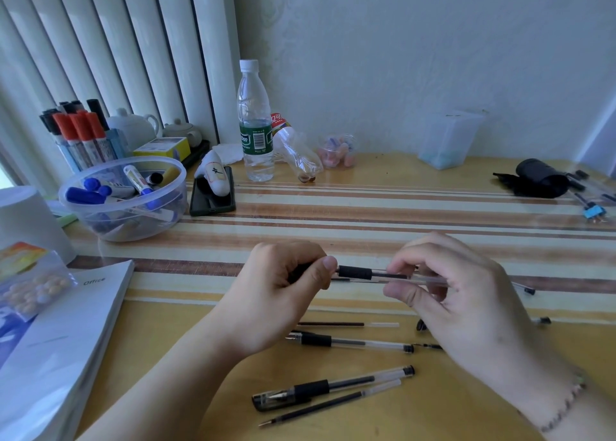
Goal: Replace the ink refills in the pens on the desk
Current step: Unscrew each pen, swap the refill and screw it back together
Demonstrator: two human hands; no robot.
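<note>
Both hands are holding one pen (pixel 373 273) above the bench (pixel 366 207), at 12 o'clock from the spare refill (pixel 346 324). The left hand (pixel 283 294) is gripping the tip end; the right hand (pixel 460 290) is pinching the barrel. Risk: uneven twisting could be bending the refill or dropping the tip.

Centre band: bare striped desk (pixel 383 207) between the two hands and the back row; open passage from side to side.
Back row: water bottle (pixel 255 120) upright, crushed bottle (pixel 295 150) lying beside it, frosted container (pixel 448 138) further right.
Left flank: clear bowl of markers (pixel 123 197), phone (pixel 213 193) just beside it, book (pixel 60 340) at the near edge.
Right flank: black pouch (pixel 536 177) near the far corner.
Near zone: capped pen (pixel 330 387), loose refill (pixel 330 404), uncapped pen (pixel 350 341) and second refill (pixel 346 324) lie scattered under and between the wrists.
</note>
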